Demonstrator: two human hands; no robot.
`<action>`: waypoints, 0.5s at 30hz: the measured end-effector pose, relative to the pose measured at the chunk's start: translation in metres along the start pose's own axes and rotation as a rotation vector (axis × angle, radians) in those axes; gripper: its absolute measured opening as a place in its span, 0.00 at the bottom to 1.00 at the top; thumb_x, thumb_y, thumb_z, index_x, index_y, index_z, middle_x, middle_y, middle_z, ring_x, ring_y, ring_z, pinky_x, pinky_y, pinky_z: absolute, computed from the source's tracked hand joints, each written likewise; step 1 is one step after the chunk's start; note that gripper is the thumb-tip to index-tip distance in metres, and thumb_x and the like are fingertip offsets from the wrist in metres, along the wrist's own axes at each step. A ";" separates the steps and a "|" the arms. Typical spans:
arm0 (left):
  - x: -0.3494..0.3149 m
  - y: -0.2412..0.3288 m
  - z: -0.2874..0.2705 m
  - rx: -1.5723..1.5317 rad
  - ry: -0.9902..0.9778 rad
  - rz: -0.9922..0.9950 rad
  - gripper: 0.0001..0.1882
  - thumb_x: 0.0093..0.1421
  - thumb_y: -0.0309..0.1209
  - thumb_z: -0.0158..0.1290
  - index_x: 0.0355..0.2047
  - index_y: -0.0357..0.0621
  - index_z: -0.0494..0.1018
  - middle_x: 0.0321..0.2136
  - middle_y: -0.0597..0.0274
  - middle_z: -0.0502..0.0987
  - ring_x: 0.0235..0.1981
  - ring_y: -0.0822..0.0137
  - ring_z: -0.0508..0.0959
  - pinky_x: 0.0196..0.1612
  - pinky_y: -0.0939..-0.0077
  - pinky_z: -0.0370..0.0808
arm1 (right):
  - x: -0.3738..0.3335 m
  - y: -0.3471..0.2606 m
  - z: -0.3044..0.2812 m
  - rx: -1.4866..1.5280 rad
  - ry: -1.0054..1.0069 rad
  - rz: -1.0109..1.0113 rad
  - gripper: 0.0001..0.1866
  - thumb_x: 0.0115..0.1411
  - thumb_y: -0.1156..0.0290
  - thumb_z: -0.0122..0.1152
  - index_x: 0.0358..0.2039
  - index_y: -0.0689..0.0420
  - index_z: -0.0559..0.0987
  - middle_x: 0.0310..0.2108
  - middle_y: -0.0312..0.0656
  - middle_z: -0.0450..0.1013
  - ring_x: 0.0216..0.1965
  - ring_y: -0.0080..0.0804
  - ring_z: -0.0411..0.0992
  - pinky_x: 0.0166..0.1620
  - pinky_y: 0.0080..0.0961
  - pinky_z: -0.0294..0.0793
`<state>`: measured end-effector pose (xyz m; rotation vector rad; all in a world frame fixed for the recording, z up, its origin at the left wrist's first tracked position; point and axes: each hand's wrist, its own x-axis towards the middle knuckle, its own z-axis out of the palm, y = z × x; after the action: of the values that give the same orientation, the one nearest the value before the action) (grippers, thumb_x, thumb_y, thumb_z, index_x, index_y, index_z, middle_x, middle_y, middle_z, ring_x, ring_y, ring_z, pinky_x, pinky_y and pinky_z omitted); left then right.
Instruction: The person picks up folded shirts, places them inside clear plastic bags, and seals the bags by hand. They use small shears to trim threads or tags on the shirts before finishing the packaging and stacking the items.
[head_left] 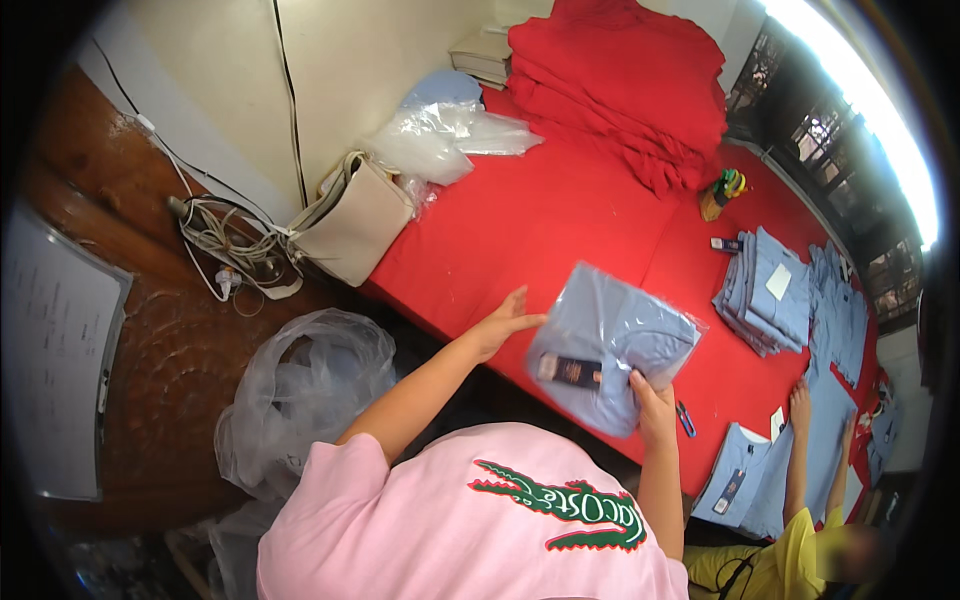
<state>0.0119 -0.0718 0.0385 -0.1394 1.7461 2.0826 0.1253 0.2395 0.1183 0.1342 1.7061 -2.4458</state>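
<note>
A folded light-blue shirt in a clear plastic bag (612,345), with a dark tag on its front, is held tilted above the near edge of the red-covered table (520,220). My right hand (652,408) grips its lower edge. My left hand (503,322) touches its left side with fingers spread. I wear a pink shirt with a green printed figure.
A stack of folded blue shirts (768,290) lies at right; more blue shirts (760,475) lie under the hands of a person in yellow (800,400). A red cloth pile (625,85), clear bags (440,135), a beige handbag (350,220), and a large plastic sack (300,400) surround the table.
</note>
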 end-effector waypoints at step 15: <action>0.106 0.164 -0.169 -0.695 -0.061 0.149 0.26 0.69 0.32 0.63 0.65 0.38 0.72 0.57 0.54 0.82 0.57 0.55 0.82 0.63 0.55 0.79 | 0.146 -0.004 0.091 -0.154 0.346 0.098 0.24 0.78 0.59 0.55 0.67 0.60 0.70 0.55 0.49 0.80 0.47 0.38 0.83 0.44 0.33 0.83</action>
<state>-0.1777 -0.2281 0.1179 -0.1443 0.9541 2.6876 -0.0173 0.1442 0.1302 0.6396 1.9601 -2.3118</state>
